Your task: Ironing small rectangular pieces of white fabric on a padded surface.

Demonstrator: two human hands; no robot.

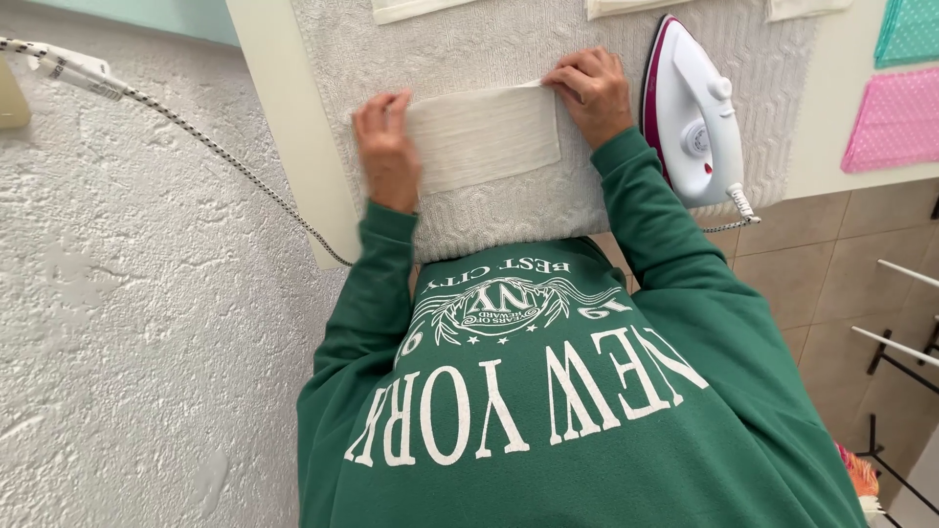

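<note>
Hands (386, 152) (592, 93) flat on cloth (484, 137) edges, iron (690, 117) just right

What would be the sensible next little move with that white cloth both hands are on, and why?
Probably smooth the folded white cloth flat, palms sliding outward. Both hands already rest on it: the left hand on its left edge, the right hand on its upper right corner. It lies on the grey towel, and the iron stands idle just beside the right hand, so flattening first seems wise.
</note>
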